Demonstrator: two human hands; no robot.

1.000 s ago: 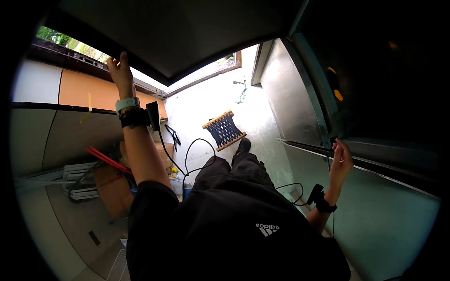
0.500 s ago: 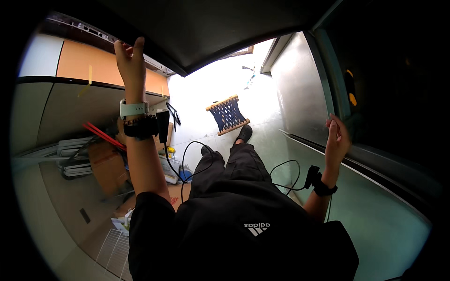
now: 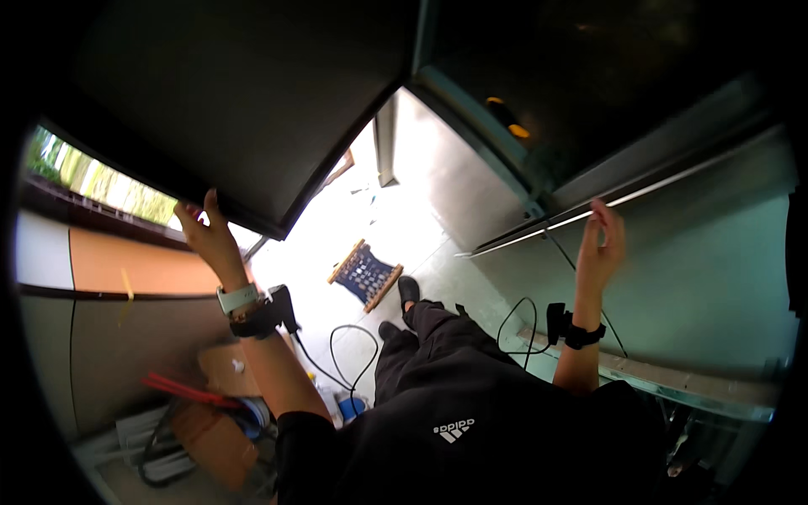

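Note:
My left hand (image 3: 206, 231) is raised at the lower edge of a dark overhead panel (image 3: 244, 93), its thumb at the edge and its fingers apart; whether it bears weight is unclear. My right hand (image 3: 602, 248) is raised beside a long metal edge (image 3: 640, 187) on the right, fingers slightly bent, with nothing visible in it. Above it is a second dark surface (image 3: 589, 101) in a metal frame (image 3: 471, 126), carrying a small yellow-and-black object (image 3: 507, 118). Both wrists wear black strapped devices with dangling cables.
A wooden-framed dark mesh piece (image 3: 364, 273) lies on the pale floor (image 3: 446, 278) beyond my shoes. At left are orange-and-white cabinets (image 3: 135, 261), cardboard (image 3: 210, 446) and red rods (image 3: 181, 383). A window strip (image 3: 101, 177) shows greenery. A glass-edged ledge (image 3: 707, 396) runs at lower right.
The view has swung, shifting the overhead panel's corner down and left. My left hand sits lower in view, still at that edge; my right hand is higher than a second ago.

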